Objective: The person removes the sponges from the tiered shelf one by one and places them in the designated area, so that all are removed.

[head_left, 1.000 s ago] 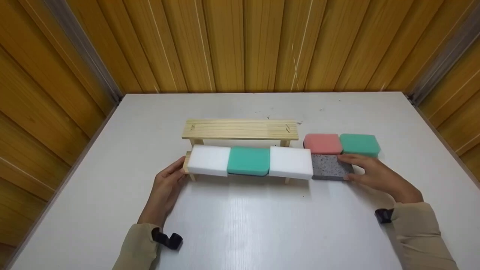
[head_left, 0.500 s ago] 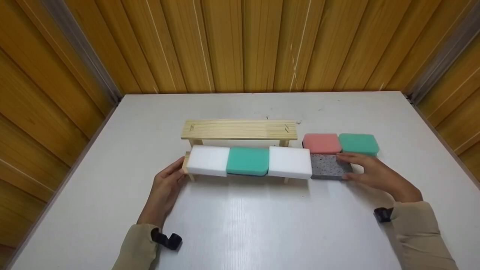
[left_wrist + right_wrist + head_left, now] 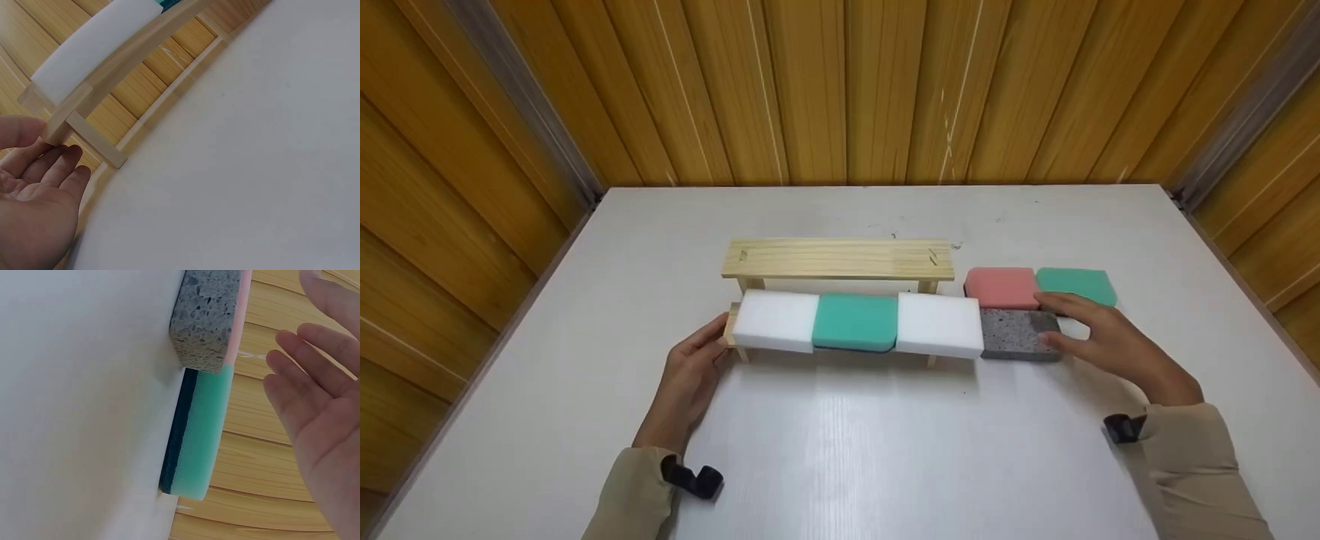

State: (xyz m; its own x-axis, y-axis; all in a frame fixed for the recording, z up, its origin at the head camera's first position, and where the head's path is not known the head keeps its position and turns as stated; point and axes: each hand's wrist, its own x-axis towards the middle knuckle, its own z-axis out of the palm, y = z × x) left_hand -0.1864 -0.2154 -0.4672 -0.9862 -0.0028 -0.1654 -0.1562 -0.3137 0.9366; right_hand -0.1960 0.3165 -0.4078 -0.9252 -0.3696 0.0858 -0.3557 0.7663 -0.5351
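Note:
My left hand (image 3: 688,379) pinches the left end of a small wooden bench (image 3: 730,324), thumb on top and fingers beneath in the left wrist view. Lined up on that bench are a white sponge (image 3: 777,321), a green sponge (image 3: 855,322) and a second white sponge (image 3: 939,324). Directly right of them, a grey pitted block (image 3: 1016,334) lies on the table. Over its right end hovers my right hand (image 3: 1121,349), fingers extended and apart from the block in the right wrist view. Behind the block sit a pink sponge (image 3: 1001,287) and another green sponge (image 3: 1076,285).
A second wooden bench (image 3: 840,259) stands behind the first, with nothing on it. Both are on a white table (image 3: 840,450). Wood-look panels (image 3: 877,90) rise beyond its back and side edges.
My right hand has let go of the grey block and lifted slightly off it. The left hand and the bench it holds stay in place.

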